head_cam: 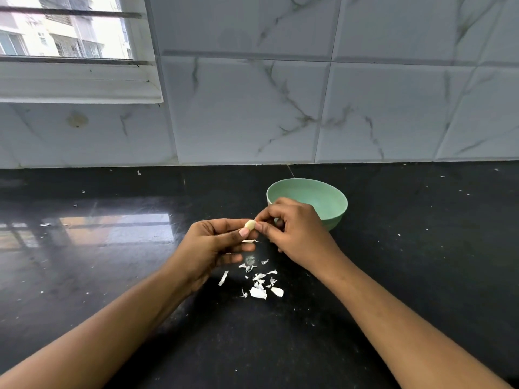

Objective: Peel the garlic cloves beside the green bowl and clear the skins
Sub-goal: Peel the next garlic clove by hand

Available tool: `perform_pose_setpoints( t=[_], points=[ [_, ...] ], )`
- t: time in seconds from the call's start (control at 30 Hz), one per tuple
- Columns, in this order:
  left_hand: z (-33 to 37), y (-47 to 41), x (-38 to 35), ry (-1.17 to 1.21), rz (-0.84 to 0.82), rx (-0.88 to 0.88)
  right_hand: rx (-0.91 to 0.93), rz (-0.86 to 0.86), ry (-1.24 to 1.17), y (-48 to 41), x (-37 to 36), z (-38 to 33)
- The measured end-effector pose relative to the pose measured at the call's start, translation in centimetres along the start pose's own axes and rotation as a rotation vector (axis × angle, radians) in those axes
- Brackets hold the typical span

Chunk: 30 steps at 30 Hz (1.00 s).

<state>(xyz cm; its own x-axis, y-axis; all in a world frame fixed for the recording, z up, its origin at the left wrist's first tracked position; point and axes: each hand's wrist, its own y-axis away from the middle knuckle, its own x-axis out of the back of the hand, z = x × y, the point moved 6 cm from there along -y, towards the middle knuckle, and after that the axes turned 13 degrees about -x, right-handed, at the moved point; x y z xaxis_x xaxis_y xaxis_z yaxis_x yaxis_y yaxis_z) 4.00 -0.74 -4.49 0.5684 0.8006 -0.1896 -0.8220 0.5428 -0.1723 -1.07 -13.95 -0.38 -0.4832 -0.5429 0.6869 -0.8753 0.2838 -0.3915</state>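
Peeling step in hand: left hand point(213, 242) pinching garlic clove point(249, 224) between thumb and forefinger, holding it above black desk point(393, 276); right hand point(292, 231) pinching at clove's far end, fingers curled, seemingly picking at last skin; clove looking pale, mostly bare; green bowl point(331, 203) standing just behind right hand, inside partly hidden; torn skins point(259, 290) lying scattered on desk below hands; next move likely calling for dropping clove into bowl, then gathering skins; clearing not yet begun.
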Motion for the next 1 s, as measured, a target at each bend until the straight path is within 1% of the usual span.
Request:
perform_pose_setpoints(
  t=[0.1, 0.17, 0.3, 0.53, 0.7, 0.83, 0.93, 1.0],
  points=[
    [0.3, 0.1, -0.1, -0.108, 0.010, -0.060, 0.064, 0.077, 0.093, 0.5, -0.1, -0.7],
    [0.5, 0.1, 0.0, -0.142, 0.025, -0.091, 0.070, 0.076, 0.101, 0.6, -0.3, -1.0],
    [0.6, 0.2, 0.0, -0.126, 0.027, -0.094, 0.085, 0.077, 0.078, 0.4, -0.1, -1.0],
    [0.8, 0.1, -0.3, -0.078, 0.034, -0.108, 0.168, 0.216, 0.124, 1.2, 0.3, -2.0],
    [0.7, 0.1, -0.4, -0.057, 0.015, -0.105, 0.226, 0.263, 0.144, 1.4, 0.4, -2.2],
    [0.7, 0.2, -0.5, -0.064, -0.017, -0.121, 0.216, 0.230, 0.077, 0.8, 0.6, -1.5],
    [0.8, 0.2, -0.3, -0.109, -0.014, -0.151, 0.135, 0.132, -0.076, 0.0, 1.3, -0.6],
    [1.1, 0.0, 0.0, -0.136, -0.006, -0.165, 0.141, 0.033, -0.115, -0.2, 1.5, -0.7]
  ],
)
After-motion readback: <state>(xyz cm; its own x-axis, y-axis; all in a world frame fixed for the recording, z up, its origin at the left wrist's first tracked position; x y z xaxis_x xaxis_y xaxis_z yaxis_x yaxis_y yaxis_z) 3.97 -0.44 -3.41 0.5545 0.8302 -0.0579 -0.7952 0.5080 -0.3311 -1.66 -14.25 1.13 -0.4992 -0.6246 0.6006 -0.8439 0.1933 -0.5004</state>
